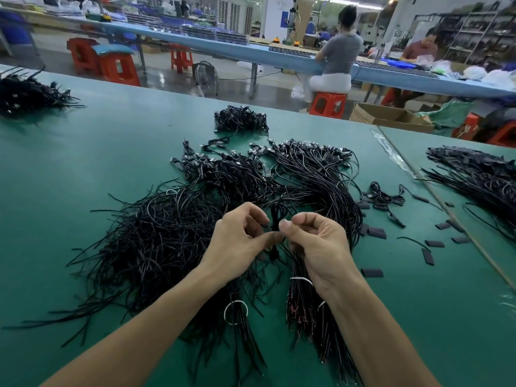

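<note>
A small looped bundle of black cable (pixel 276 216) stands upright between my two hands, above the green table (pixel 83 163). My left hand (pixel 240 238) pinches its lower part with thumb and fingers. My right hand (pixel 312 238) curls around the same bundle from the right, thumb on top. Under my hands lies a big heap of loose black cables (pixel 156 238), and a second heap with plugs at the far ends (pixel 315 174) fans out behind. White ties (pixel 236 312) bind some bunches near my wrists.
Short black sleeve pieces (pixel 377 233) are scattered on the right. Smaller cable piles sit at the back middle (pixel 241 120), far left (pixel 28 93) and far right (pixel 480 177). A table seam (pixel 446 208) runs diagonally at right. Two people sit at a blue bench (pixel 279 57) beyond.
</note>
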Available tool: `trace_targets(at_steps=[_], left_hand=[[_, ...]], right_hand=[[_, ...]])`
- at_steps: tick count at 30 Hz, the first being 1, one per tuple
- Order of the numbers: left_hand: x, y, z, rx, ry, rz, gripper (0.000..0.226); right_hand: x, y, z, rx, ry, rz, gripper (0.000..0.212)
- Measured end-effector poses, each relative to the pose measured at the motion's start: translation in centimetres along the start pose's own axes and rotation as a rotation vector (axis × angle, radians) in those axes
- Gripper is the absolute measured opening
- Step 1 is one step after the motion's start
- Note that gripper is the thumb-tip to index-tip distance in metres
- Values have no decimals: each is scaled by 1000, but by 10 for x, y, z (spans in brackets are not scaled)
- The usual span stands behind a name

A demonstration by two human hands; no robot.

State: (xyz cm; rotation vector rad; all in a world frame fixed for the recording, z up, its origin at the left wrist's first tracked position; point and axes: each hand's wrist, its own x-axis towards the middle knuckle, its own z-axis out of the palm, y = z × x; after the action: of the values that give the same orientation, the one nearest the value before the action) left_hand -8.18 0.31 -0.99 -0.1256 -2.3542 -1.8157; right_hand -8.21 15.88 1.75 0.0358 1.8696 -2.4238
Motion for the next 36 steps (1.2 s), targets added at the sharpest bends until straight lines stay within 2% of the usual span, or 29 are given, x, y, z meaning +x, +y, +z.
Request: trace_targets(at_steps=[5,9,11,12,15,17,26,33,36], left_hand=[[0,7,-1,-270,-66,-97,12],[1,15,-4,-500,-64,-186,25],[2,19,-6,-579,-75,-179,17],[2,20,-6,-577,-82,-159,11],[0,15,-8,-487,-128,-62,49],[0,14,-9,-483,-181,-3,54],[1,14,-18,-117,-207,204,42],[5,8,-22,-129,-159,206,30],[7,6,-22,-154,-104,183,30]], right_hand=[[-2,-1,3,68,-70,87,23],[-4,0,4,65,-84,130,24],[-5,-1,4,79,-86,148,24],[-6,-1,5,77,-90,153,25],[-6,0,5,39,-92,157,28],[-6,1,5,34,-79,167,30],[-5,3,2,129,-66,307,22],[-7,-2,-1,66,-127,222,21],[-8,-6,1,53,-139,182,14]])
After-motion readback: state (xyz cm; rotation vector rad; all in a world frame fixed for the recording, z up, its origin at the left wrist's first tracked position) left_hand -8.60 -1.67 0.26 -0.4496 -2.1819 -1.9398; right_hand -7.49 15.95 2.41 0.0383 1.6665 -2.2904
